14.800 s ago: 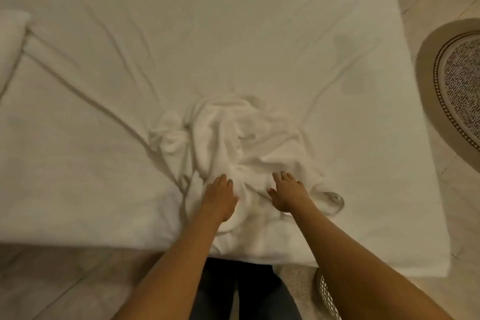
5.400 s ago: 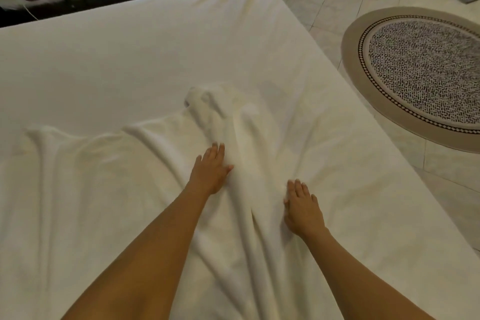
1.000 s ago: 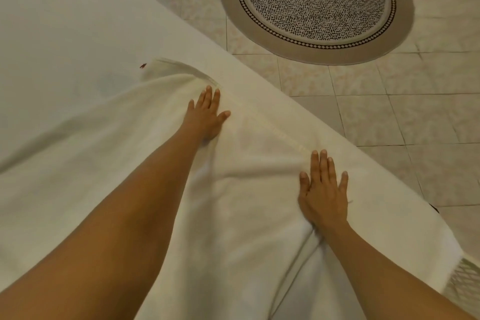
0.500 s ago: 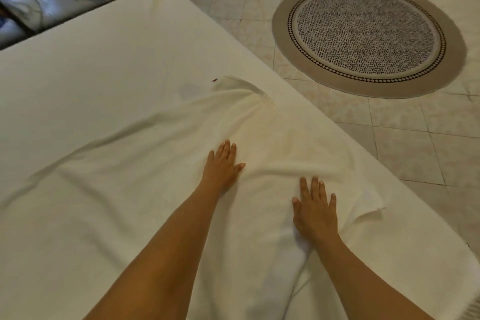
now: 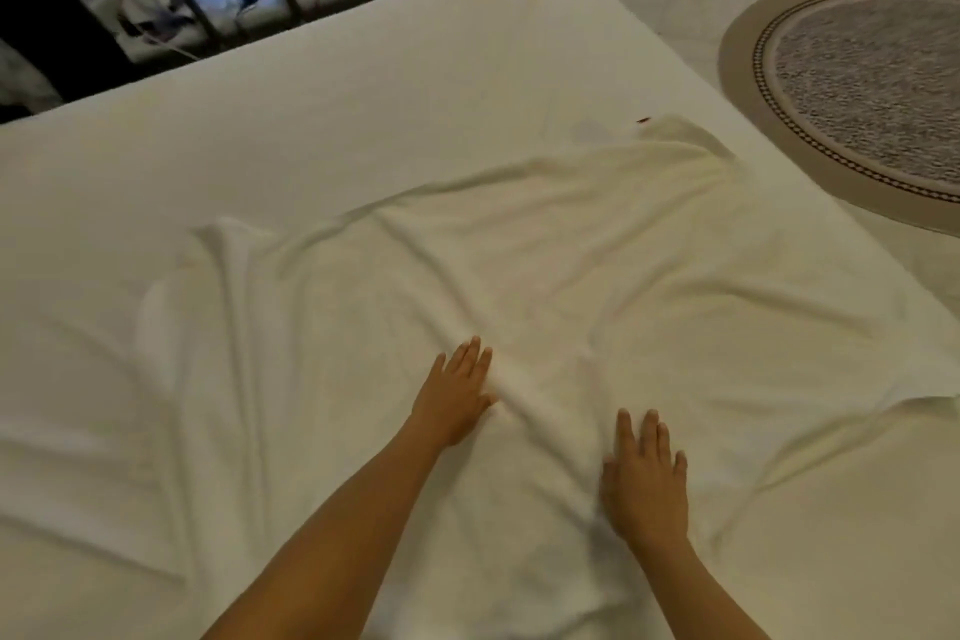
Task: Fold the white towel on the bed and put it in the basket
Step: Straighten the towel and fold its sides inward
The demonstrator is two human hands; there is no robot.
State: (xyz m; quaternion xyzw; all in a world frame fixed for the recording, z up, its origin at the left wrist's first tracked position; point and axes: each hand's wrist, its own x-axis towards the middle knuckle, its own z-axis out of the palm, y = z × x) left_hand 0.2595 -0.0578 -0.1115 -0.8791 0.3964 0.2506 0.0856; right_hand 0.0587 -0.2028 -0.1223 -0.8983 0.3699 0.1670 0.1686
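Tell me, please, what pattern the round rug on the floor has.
The round rug has a speckled grey centre and plain tan border, in the head view.

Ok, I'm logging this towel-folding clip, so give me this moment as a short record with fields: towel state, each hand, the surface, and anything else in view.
towel: white terry towel spread out on the bed, still creased, not yet folded
left hand: left hand flat on the towel, fingers straight
right hand: right hand flat on the towel, fingers straight
crease: raised ridge of cloth running between the two hands
surface: bed with white sheet
floor: round grey patterned rug with beige border on pale tiles
basket: not in view
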